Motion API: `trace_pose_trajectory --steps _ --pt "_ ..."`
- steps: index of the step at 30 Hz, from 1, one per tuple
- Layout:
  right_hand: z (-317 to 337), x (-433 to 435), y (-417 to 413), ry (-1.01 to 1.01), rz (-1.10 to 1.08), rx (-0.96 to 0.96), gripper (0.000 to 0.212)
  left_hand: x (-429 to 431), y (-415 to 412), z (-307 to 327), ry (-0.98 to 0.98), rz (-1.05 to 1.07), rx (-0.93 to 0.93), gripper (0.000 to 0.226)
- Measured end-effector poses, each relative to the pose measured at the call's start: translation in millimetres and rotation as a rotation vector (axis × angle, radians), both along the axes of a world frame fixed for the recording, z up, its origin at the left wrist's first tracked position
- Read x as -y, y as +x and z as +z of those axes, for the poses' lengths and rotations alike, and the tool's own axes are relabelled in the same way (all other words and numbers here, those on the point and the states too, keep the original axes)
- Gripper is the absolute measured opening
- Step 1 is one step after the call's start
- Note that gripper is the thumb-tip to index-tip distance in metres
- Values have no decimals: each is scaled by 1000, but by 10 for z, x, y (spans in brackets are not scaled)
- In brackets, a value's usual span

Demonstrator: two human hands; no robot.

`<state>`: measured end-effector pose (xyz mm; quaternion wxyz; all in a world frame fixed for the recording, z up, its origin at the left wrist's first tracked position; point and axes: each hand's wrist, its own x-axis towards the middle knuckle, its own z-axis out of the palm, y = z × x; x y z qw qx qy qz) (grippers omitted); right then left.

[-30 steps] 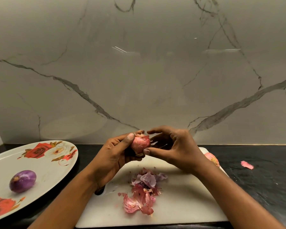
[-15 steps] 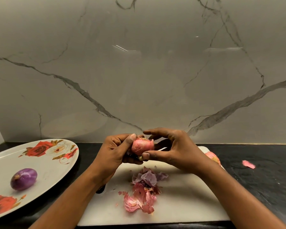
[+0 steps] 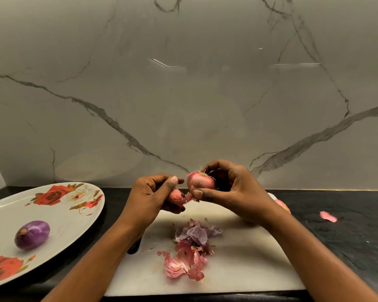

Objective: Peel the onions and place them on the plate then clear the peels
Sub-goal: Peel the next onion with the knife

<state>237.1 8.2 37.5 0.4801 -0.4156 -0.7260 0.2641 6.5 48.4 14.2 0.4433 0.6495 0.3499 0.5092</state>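
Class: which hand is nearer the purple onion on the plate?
Left. The left hand is right of the purple onion, above the board; the right hand is farther right.

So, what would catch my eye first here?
Mid-frame, above the white cutting board, the right hand grips a pink onion while the left hand pinches a strip of its peel. Below them a heap of peels lies on the board, and at left one peeled purple onion sits on a rose-patterned plate.
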Motion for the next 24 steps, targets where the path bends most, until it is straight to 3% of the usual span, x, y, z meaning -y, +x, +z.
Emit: trace_pose_trajectory --steps 5,8,13,18,21,24 --pt "-19 -46 9 -8 8 -55 51 45 -12 -1 22 -109 -164 17" --pt "-39 -55 -3 -26 23 -32 49 55 -37 3 12 -181 -133 18" --pt "-30 -46 -22 -1 26 7 38 69 -12 44 -84 -233 -36 41" --pt "-88 -63 -65 -4 43 126 38 73 7 39 -139 -302 -7 43" --pt "-73 -47 -63 63 19 108 26 92 -9 54 -164 -338 48 36" --pt "-49 -42 -36 126 -29 123 31 120 -8 57 -160 -383 43 38"
